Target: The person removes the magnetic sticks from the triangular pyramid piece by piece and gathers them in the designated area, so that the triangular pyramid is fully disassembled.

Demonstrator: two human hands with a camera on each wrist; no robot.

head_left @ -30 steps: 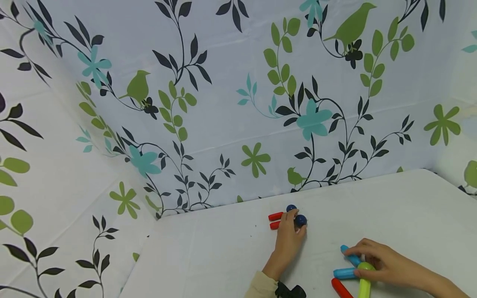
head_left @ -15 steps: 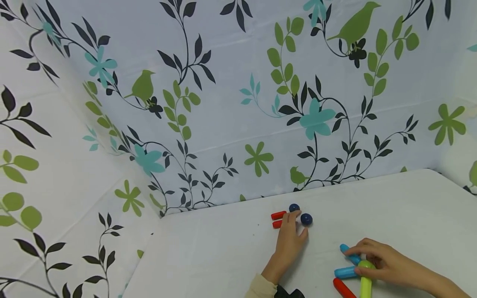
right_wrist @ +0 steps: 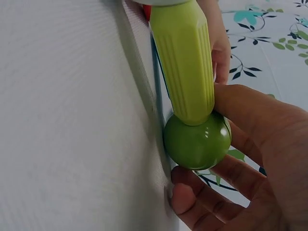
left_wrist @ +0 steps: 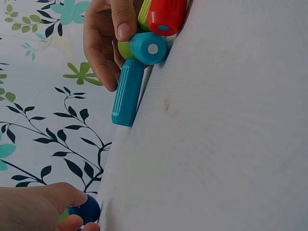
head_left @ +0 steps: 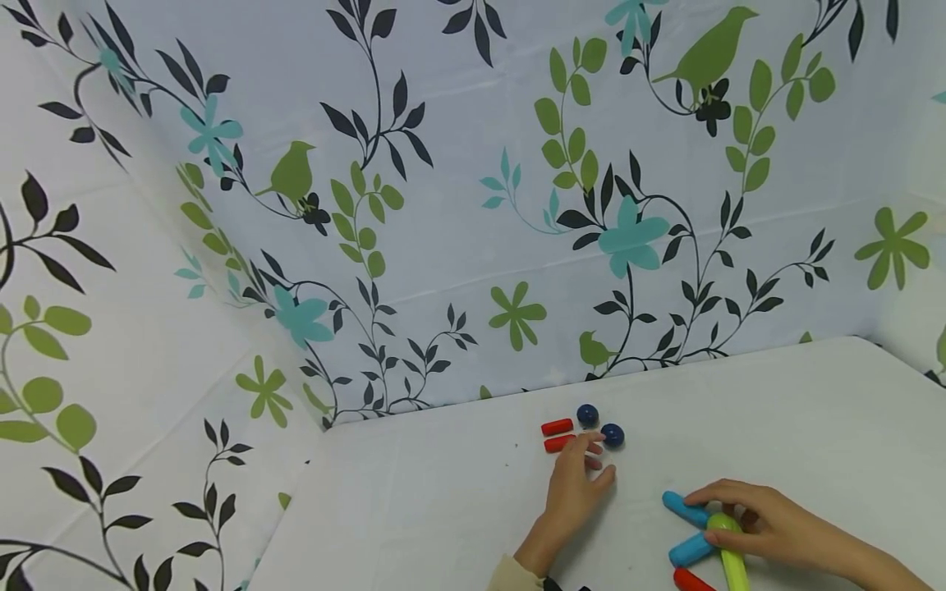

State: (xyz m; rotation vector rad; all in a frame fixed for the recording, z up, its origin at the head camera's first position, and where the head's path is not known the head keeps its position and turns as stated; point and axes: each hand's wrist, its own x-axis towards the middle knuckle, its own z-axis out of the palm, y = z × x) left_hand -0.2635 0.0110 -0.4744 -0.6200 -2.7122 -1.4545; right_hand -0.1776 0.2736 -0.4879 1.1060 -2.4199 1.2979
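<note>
In the head view my left hand (head_left: 576,492) reaches over the table by two dark blue balls (head_left: 612,436) and two red sticks (head_left: 557,427). Its fingers are loosely bent; a fingertip overlaps the nearer ball, and contact is unclear. My right hand (head_left: 776,521) holds a green ball (right_wrist: 198,142) between thumb and fingers, part of a joined toy piece. A lime green stick (right_wrist: 184,62) and two blue sticks (head_left: 687,509) meet at that ball. One more red stick (head_left: 692,579) lies by them at the bottom edge, its joint out of sight.
Both hands work over a white-covered table (head_left: 429,492). A cloth (head_left: 443,205) printed with leaves, birds and flowers hangs behind it and on the left. The table's far edge runs close behind the blue balls.
My left hand has drawn back slightly from the blue balls, uncovering more of the red sticks. The piece in my right hand has turned a little, and its blue sticks have shifted.
</note>
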